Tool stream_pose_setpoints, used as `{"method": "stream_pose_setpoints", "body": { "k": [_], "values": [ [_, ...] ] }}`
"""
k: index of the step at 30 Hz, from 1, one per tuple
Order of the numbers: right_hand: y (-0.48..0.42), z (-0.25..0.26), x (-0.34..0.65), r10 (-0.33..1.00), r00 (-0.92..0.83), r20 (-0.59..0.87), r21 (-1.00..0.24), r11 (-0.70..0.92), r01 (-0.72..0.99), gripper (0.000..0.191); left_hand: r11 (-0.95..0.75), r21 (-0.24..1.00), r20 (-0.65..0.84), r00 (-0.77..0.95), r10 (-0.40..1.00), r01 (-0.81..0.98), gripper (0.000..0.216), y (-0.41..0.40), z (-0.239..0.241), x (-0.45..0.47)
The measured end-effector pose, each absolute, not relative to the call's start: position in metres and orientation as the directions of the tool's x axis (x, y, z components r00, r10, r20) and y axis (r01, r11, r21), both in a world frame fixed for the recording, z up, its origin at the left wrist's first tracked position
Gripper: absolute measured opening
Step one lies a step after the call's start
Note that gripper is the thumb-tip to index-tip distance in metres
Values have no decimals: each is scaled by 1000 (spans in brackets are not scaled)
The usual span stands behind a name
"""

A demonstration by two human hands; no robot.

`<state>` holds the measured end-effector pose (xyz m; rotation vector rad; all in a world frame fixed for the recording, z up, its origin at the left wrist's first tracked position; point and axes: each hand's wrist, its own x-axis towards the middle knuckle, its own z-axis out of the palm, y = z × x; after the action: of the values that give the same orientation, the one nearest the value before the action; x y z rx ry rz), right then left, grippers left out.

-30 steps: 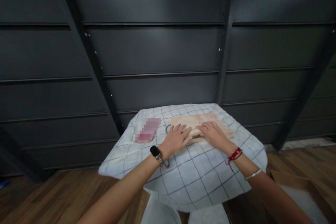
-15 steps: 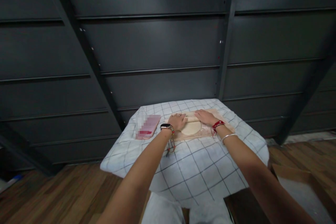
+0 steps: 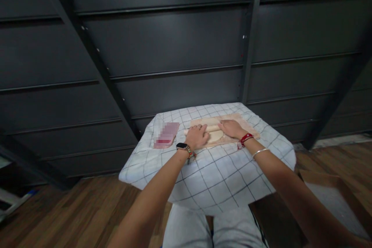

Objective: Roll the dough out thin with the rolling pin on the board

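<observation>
A pale wooden rolling pin (image 3: 211,128) lies across a flat round of dough (image 3: 215,136) on a light wooden board (image 3: 250,128). The board rests on a small table under a white checked cloth (image 3: 215,178). My left hand (image 3: 197,136) presses down on the pin's left part, fingers flat and together. My right hand (image 3: 231,128) presses on its right part in the same way. A dark watch sits on my left wrist; a red thread band and a thin bangle are on my right.
A pink, blurred flat object (image 3: 166,134) lies on the cloth left of the board. A dark panelled wall with slanted metal beams (image 3: 95,58) stands right behind the table. Wooden floor surrounds it; a cardboard box (image 3: 331,197) sits at the lower right.
Both hands first pushed the rolling pin away over the dough, baring it; now the pin has come back a little nearer. The view has tilted slightly.
</observation>
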<state>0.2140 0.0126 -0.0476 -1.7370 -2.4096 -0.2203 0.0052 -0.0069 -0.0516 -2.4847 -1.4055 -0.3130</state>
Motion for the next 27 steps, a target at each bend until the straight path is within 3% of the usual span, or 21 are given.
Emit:
{"method": "stream_pose_setpoints", "body": {
  "k": [6,15,27],
  "values": [
    [-4,-51,215,888,-362,282,69,358,931,52,-508,-105,347,510,787,855,42,-18,-54,3],
    [-33,-59,218,837,-318,446,23,344,939,47,-473,-60,372,460,806,879,46,-40,-57,6],
    [-80,-95,220,775,-358,521,62,384,921,35,-563,-31,383,530,756,826,50,-84,-72,0]
  ]
}}
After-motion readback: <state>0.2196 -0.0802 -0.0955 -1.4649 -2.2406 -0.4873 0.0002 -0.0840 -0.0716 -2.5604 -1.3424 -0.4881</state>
